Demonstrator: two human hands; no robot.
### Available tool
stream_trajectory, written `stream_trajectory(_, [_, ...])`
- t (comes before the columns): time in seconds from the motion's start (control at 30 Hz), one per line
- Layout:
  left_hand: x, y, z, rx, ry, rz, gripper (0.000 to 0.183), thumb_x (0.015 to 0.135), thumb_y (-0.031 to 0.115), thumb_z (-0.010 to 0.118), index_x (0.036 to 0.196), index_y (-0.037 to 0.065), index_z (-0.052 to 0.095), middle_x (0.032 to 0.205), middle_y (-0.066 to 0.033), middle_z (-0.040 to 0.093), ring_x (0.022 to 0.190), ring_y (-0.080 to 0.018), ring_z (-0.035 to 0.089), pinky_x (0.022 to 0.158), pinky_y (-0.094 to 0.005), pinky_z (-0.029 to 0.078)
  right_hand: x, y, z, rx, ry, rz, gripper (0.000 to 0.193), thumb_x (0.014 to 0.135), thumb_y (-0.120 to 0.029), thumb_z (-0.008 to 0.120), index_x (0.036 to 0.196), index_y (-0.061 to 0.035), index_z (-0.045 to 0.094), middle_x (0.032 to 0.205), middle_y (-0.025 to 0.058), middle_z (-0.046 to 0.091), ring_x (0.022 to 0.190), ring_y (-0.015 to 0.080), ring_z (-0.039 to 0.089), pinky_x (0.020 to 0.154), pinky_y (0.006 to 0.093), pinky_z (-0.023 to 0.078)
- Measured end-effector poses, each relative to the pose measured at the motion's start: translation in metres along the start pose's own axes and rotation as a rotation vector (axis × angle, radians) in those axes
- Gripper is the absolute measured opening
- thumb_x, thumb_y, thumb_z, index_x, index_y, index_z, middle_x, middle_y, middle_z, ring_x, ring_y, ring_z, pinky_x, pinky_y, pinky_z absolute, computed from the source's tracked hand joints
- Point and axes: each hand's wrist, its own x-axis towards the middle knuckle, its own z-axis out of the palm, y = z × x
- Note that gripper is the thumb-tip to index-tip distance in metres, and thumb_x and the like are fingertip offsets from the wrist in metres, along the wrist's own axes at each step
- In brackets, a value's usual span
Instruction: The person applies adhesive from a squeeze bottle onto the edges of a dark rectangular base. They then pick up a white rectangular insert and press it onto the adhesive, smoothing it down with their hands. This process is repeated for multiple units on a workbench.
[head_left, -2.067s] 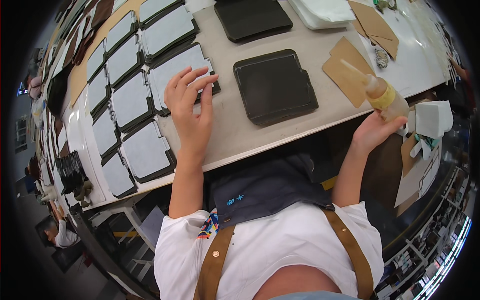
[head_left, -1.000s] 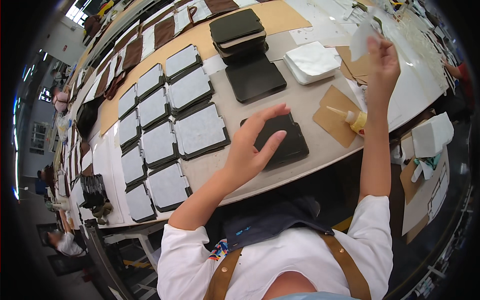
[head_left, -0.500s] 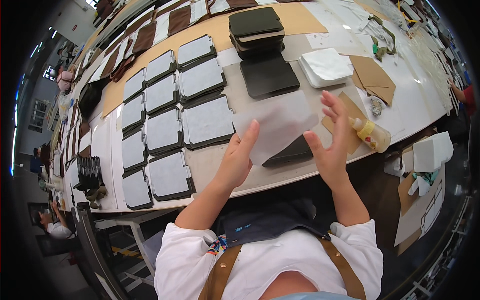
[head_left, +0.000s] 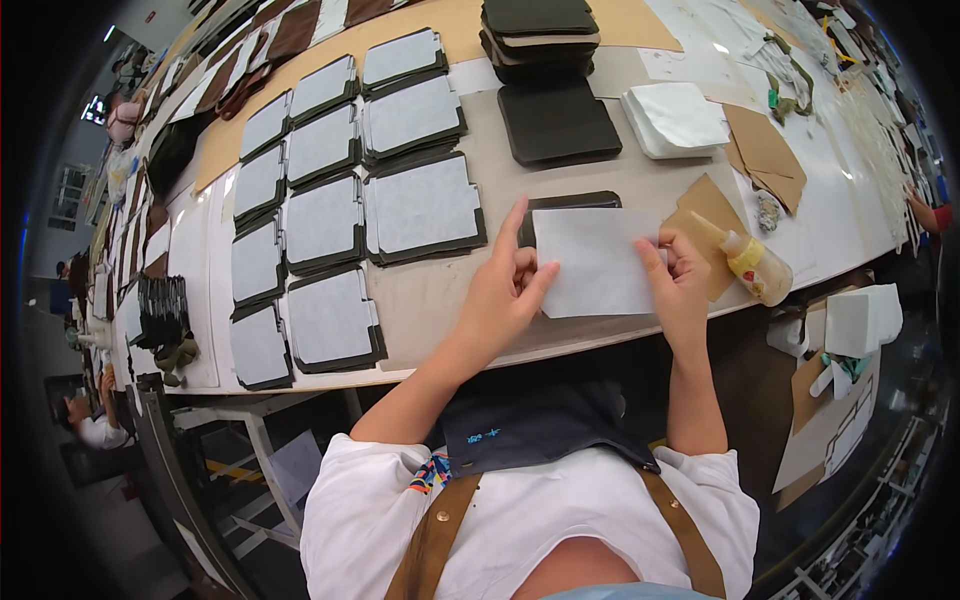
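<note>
A thin white sheet [head_left: 598,265] lies between my hands, above a dark panel [head_left: 575,202] whose far edge shows past it. My left hand [head_left: 503,290] has its thumb and curled fingers at the sheet's left edge, the index finger stretched out beside it. With thumb and fingers, my right hand [head_left: 682,285] pinches the right edge. Beyond them are a flat dark panel stack [head_left: 560,125] and a pile of white sheets [head_left: 677,118]. To the left, several dark panels topped with pale sheets [head_left: 422,205] are set out in rows.
A yellowish glue bottle [head_left: 760,268] lies on its side by brown card [head_left: 708,205] at the right. More brown card [head_left: 765,155] is farther back. A taller panel stack [head_left: 540,45] stands at the far side. The table's near edge runs just before me.
The sheet has come down from a tilted position to lie flatter over the dark panel. My right hand has closed on its right edge. The view has shifted a little.
</note>
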Motion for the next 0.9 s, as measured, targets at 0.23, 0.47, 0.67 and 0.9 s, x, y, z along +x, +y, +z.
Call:
stream_trajectory(0.23, [0.0,-0.028,-0.006,0.501,0.126,0.195,0.047,0.093,0.013,0.071,0.139,0.014,0.063,0.069,-0.0051,0.059,0.056,-0.0113,0.046,0.057,-0.0275,0.042,0.017,0.02,0.015,-0.323,0.05,-0.17,0.019,0.093,-0.017,0.074,0.095,-0.0006,0.066,0.07,-0.0016,0.055,0.071,0.0088,0.044,0.065,0.0267,0.036])
stream_trajectory(0.47, [0.005,-0.036,-0.008,0.523,0.185,0.204,0.031,0.092,0.016,0.074,0.122,0.011,0.075,0.067,-0.01,0.062,0.055,-0.0144,0.05,0.057,-0.0295,0.044,0.022,0.016,0.024,-0.454,0.069,-0.206,0.017,0.091,-0.022,0.075,0.092,-0.0059,0.069,0.064,0.0002,0.046,0.077,0.0182,0.035,0.078,0.0333,0.035])
stream_trajectory(0.67, [0.006,-0.035,-0.009,0.544,0.18,0.172,0.032,0.091,0.017,0.075,0.122,0.011,0.075,0.07,-0.0107,0.064,0.057,-0.0156,0.052,0.058,-0.0296,0.045,0.024,0.02,0.024,-0.491,0.081,-0.245,0.017,0.091,-0.021,0.075,0.091,-0.0061,0.068,0.063,0.0007,0.044,0.073,0.0182,0.034,0.081,0.0332,0.034])
stream_trajectory(0.9, [0.007,-0.036,-0.009,0.544,0.185,0.161,0.033,0.09,0.017,0.075,0.122,0.01,0.075,0.07,-0.0102,0.064,0.057,-0.0152,0.052,0.058,-0.0294,0.045,0.025,0.022,0.024,-0.514,0.064,-0.275,0.015,0.091,-0.02,0.074,0.093,-0.0057,0.069,0.061,-0.0001,0.044,0.067,0.0168,0.034,0.081,0.0317,0.033])
